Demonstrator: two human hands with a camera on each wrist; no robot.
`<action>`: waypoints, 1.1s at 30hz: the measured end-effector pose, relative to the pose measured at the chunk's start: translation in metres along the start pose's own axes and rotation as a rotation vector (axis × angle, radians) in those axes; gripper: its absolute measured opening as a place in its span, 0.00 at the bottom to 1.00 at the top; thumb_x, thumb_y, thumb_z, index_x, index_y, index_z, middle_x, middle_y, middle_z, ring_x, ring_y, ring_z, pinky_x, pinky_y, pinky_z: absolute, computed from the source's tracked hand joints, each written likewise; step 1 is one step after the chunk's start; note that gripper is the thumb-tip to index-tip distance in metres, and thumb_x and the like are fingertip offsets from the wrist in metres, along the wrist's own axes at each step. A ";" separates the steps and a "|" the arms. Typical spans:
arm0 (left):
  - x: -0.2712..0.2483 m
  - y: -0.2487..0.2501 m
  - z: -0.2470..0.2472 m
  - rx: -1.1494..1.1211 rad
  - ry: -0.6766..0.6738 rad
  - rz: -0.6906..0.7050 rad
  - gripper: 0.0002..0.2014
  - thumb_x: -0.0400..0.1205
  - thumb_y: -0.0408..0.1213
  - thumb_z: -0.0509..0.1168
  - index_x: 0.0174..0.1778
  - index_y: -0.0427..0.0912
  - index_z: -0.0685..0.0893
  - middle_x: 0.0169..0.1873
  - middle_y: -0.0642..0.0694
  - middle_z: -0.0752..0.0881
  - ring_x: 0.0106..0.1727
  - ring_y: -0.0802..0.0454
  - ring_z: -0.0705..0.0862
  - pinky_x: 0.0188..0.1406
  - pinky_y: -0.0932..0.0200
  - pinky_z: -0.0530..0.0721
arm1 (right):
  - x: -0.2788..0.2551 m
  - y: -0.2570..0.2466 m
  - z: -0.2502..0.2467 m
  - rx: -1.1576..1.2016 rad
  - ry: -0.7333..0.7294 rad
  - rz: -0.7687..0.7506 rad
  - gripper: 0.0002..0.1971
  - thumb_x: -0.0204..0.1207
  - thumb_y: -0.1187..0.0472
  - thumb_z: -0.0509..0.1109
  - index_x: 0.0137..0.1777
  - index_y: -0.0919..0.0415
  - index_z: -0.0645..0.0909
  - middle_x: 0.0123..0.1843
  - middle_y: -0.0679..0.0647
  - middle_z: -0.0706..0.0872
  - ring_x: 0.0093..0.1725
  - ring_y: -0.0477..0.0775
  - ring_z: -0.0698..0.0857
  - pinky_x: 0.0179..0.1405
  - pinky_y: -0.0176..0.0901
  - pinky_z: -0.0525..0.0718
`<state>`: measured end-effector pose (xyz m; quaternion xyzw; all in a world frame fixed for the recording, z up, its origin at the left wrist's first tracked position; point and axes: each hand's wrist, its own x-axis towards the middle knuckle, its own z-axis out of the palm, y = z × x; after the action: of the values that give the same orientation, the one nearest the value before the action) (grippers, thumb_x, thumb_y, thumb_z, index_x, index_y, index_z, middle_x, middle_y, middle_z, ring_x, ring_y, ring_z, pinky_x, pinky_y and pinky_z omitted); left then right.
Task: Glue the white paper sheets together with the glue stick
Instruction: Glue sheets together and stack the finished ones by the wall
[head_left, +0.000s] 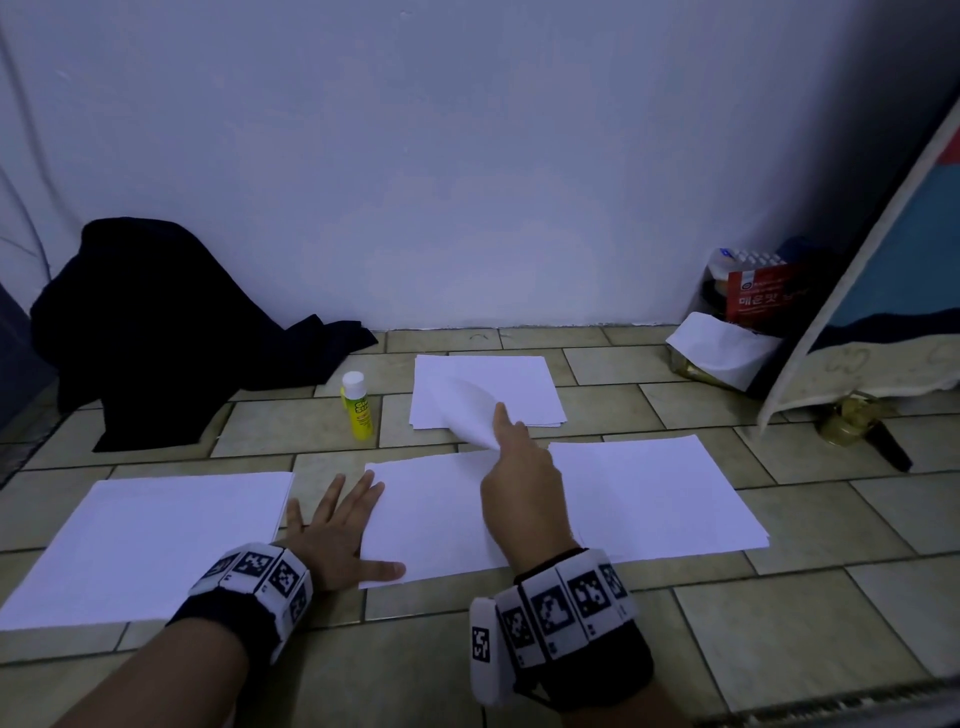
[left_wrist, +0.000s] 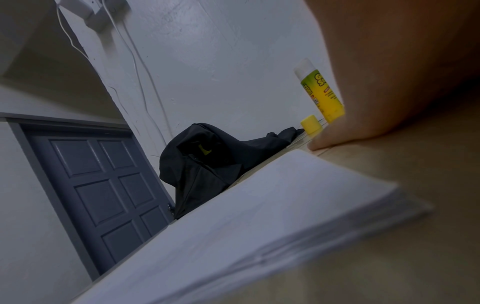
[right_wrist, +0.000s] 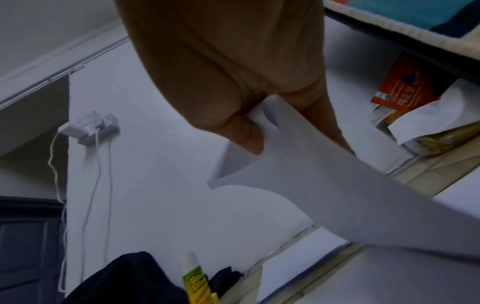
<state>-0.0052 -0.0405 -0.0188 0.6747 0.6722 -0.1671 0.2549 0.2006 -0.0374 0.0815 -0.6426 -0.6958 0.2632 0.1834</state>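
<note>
Nearest, banded wrists. Left hand (head_left: 343, 530) flat, fingers spread, pressing the middle sheet's (head_left: 431, 525) left edge onto beige tile (head_left: 779, 623). Right hand (head_left: 519, 483) pinching a limp, curling sheet (head_left: 467, 410), thumb against forefinger in the right wrist view. Flat stacks left (head_left: 150, 540), right (head_left: 654, 493), far (head_left: 493, 384). Beyond, glue stick (head_left: 356, 405) upright, white-tipped; only the left wrist view catches its yellow cap (left_wrist: 311, 123) lying beside. Dark cloth (head_left: 156, 322) slumped at the wall.
</note>
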 end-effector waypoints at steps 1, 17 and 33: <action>0.001 -0.002 0.001 0.003 -0.006 -0.001 0.63 0.61 0.85 0.49 0.82 0.52 0.29 0.80 0.55 0.25 0.81 0.47 0.26 0.76 0.28 0.34 | 0.001 -0.002 0.003 -0.014 -0.011 0.000 0.34 0.82 0.72 0.51 0.85 0.50 0.46 0.84 0.57 0.58 0.79 0.64 0.64 0.74 0.51 0.69; -0.003 0.001 -0.003 -0.026 -0.003 0.013 0.73 0.43 0.91 0.38 0.82 0.54 0.29 0.80 0.57 0.25 0.81 0.49 0.25 0.76 0.29 0.32 | 0.005 -0.004 0.027 -0.102 -0.150 0.066 0.33 0.85 0.69 0.52 0.85 0.53 0.41 0.85 0.58 0.52 0.81 0.68 0.58 0.75 0.57 0.69; -0.006 0.004 -0.002 -0.021 0.007 -0.018 0.56 0.72 0.76 0.55 0.82 0.52 0.29 0.80 0.55 0.25 0.81 0.48 0.25 0.76 0.29 0.33 | 0.006 -0.005 0.047 -0.040 -0.191 0.059 0.33 0.84 0.67 0.54 0.85 0.54 0.44 0.82 0.61 0.60 0.79 0.68 0.63 0.75 0.58 0.70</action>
<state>-0.0016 -0.0444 -0.0133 0.6667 0.6808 -0.1600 0.2578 0.1683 -0.0380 0.0469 -0.6384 -0.6960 0.3146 0.0957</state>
